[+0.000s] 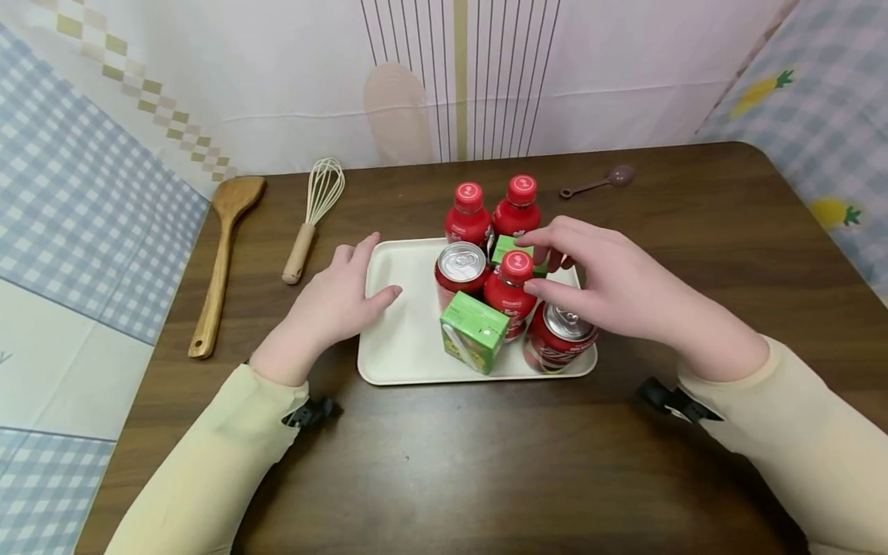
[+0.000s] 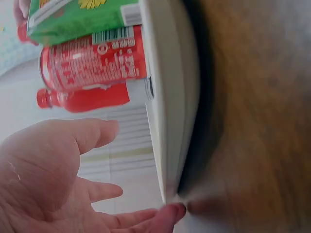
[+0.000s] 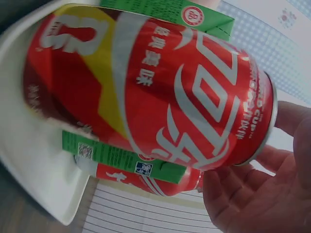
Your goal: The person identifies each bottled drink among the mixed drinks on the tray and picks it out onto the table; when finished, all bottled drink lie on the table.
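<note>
A cream tray [image 1: 398,347] holds three red bottles with red caps, two red cans and two green drink boxes. My left hand [image 1: 340,297] lies at the tray's left edge, fingers spread, fingertips right at the rim in the left wrist view. Over the tray's right side is my right hand [image 1: 600,274], fingers loosely bent. Its thumb overlaps the front bottle [image 1: 509,297] below the cap, and its fingers reach over the rear green box [image 1: 505,248]. Beneath the palm leans the right can [image 3: 146,87]. The other can [image 1: 461,270] and front green box [image 1: 475,327] stand left of it.
A wooden spatula [image 1: 225,254] and a whisk [image 1: 312,220] with a wooden handle lie left of the tray on the dark wooden table [image 1: 444,462]. A small brown spoon [image 1: 603,181] lies behind on the right. Patterned cloth [image 1: 291,77] hangs at the table's back edge.
</note>
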`<state>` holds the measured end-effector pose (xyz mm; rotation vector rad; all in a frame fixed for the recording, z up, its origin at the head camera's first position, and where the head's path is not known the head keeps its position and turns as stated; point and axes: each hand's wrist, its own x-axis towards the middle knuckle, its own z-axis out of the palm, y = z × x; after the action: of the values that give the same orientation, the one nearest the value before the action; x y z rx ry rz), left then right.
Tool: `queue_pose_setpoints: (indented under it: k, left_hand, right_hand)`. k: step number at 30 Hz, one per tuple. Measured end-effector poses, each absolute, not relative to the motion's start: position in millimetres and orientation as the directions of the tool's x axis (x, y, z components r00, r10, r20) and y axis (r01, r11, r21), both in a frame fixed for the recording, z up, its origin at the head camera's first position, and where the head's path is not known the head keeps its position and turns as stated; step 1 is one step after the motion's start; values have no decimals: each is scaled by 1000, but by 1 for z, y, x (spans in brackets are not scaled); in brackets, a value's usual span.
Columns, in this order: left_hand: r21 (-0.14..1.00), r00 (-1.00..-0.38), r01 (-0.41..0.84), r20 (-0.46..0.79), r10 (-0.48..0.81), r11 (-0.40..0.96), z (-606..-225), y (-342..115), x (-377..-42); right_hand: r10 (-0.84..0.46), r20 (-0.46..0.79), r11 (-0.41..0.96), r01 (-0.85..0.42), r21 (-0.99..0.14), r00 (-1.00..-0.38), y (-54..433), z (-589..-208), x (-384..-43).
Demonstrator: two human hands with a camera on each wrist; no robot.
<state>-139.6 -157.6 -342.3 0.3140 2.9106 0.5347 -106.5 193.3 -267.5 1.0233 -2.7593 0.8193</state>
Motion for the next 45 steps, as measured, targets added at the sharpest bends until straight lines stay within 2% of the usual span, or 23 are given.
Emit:
queue_pose_setpoints:
  k: [8, 15, 18, 45]
  left_hand:
    - [509, -970, 92, -147, 192, 856, -344, -165, -160]
    - [672, -943, -63, -283, 177, 738, -347, -170, -175]
    - [707, -941, -102, -297, 163, 700, -351, -170, -179]
    - [758, -913, -137, -347, 216, 638, -360, -183, -180]
  right_hand:
    - [-614, 200, 552, -596, -583, -763, 188, -269, -115]
    - [-619, 163, 550, -573, -608, -768, 188, -269, -119]
    - [-618, 163, 547, -569, -614, -769, 189, -268, -119]
    - [-619, 186, 539, -586, -605, -763, 185, -279, -123]
